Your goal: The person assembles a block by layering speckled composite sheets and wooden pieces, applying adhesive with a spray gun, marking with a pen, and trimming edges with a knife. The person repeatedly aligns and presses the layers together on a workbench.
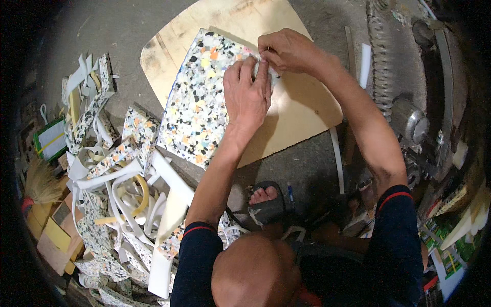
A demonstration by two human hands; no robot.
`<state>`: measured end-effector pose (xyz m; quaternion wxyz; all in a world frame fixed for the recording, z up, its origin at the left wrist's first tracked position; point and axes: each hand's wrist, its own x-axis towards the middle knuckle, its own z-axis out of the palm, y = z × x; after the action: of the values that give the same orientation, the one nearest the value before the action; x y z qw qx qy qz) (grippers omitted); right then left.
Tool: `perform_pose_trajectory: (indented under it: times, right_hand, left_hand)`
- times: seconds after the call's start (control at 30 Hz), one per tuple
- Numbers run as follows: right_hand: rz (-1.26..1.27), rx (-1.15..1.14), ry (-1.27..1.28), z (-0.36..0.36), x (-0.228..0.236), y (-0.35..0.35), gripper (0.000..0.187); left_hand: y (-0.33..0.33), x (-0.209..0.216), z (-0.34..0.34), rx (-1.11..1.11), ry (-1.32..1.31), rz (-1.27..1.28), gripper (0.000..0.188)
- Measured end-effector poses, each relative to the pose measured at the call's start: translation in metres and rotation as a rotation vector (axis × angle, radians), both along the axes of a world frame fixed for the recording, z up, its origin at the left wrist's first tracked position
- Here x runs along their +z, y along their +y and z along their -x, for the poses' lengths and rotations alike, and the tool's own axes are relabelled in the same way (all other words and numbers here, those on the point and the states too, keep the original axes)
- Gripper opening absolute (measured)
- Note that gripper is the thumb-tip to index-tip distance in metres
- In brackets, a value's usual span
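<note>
A slab of multi-coloured speckled foam (197,97) lies flat on a pale, round-cornered board (302,123), its lower left part overhanging the board. My left hand (248,92) rests on the foam near its right edge, fingers stretched out and pressing down. Close to the left fingertips, my right hand (291,51) is closed in a pinch at the foam's upper right edge. What it pinches is too small and too hidden to name; only a tiny dark tip shows between the fingers.
Foam offcuts and white strips (128,199) are heaped on the left, beside a straw broom (42,181). A coil spring (379,66) and metal parts (411,123) line the right. My sandalled foot (266,199) is below the board, near a blue pen-like object (290,194).
</note>
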<state>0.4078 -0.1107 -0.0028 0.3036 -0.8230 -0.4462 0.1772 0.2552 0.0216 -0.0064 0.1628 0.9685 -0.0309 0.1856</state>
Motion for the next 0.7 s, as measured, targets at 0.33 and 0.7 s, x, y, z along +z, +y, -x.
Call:
perform_pose_trajectory:
  times: [0.33, 0.7]
  right_hand:
    - [-0.216, -0.847, 0.485, -0.013, 0.02, 0.003, 0.029]
    - [-0.169, -1.047, 0.855, 0.136, 0.013, -0.029, 0.029]
  left_hand:
    - [0.0, -0.002, -0.002, 0.001, 0.017, -0.001, 0.035]
    - [0.063, 0.017, 0.005, 0.411, -0.163, 0.079, 0.047]
